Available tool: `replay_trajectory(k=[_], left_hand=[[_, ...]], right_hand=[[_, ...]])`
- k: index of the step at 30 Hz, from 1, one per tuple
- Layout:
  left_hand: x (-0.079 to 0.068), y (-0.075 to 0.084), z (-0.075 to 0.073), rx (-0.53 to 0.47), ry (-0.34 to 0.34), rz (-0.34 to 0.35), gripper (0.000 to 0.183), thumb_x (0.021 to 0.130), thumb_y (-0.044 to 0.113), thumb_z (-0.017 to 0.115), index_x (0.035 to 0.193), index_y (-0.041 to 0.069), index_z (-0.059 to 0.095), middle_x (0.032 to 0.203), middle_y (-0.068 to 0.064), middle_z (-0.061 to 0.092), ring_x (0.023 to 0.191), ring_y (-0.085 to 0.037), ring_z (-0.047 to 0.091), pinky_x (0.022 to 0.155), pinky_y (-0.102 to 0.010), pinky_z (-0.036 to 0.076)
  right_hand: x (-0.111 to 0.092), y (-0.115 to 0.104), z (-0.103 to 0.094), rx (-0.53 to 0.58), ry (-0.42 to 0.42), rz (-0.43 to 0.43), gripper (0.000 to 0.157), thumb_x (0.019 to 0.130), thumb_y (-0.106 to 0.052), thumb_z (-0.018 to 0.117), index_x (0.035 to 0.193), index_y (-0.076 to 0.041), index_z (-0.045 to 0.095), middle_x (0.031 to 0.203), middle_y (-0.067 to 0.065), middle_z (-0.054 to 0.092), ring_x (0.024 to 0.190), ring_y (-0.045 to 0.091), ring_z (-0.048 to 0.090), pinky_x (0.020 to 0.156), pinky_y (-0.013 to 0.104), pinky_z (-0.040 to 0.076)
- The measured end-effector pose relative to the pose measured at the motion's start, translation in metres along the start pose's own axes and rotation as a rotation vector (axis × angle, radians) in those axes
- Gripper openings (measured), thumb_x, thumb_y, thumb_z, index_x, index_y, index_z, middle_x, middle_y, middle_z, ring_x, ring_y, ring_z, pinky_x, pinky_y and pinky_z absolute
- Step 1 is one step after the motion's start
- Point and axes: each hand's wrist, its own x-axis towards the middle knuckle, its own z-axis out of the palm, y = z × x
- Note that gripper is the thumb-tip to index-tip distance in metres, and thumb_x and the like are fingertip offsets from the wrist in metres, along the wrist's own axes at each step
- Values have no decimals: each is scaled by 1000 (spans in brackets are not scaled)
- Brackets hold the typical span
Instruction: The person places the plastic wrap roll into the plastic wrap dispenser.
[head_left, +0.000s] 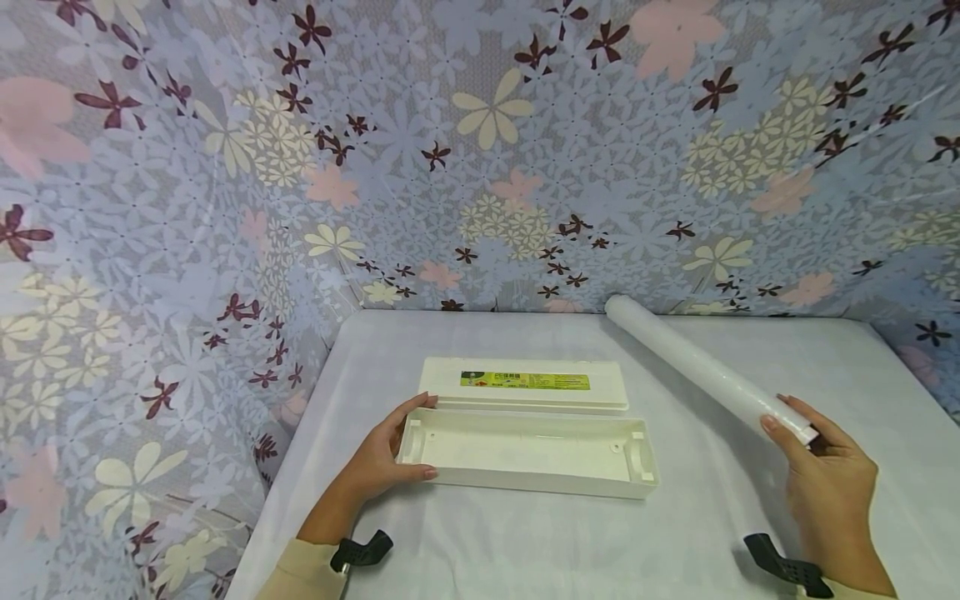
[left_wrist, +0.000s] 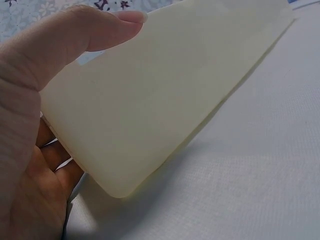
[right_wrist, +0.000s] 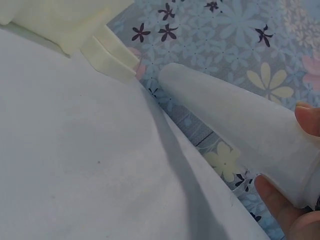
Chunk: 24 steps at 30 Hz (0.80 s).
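A long cream plastic box, its top uncovered, rests on the white-covered table with nothing inside. My left hand grips its left end, thumb along the front wall and fingers behind; the left wrist view shows the thumb over the box's plain side. Just behind lies the matching lid, carrying a green and yellow label. On the right, my right hand holds the near end of a white roll of cling film between thumb and fingers. The roll slants away toward the back left, apart from the box.
White cloth covers the table. Flower-patterned fabric stands behind it and along the left side. Each wrist wears a black strap mount.
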Motion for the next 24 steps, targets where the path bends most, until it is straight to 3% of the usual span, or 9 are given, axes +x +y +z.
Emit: replay_trajectory(k=[10,24], left_hand=[[0,0,0,-3,1,-1,111,71,2,97,164,9,36,162,-9,42,150,-32,34,112,-24,36],[0,1,0,-13,-4,8,109,73,1,96,164,7,35,162,-11,41,148,-34,36,110,-26,40]], right_hand=[[-2,-2,1,40,-18,-37,53,86,5,85,134,-15,75,141,2,65,130,20,51,109,27,38],[-7,-6,6,137,-53,-63,53,83,12,85,131,-7,75,136,7,68,129,23,53,99,19,46]])
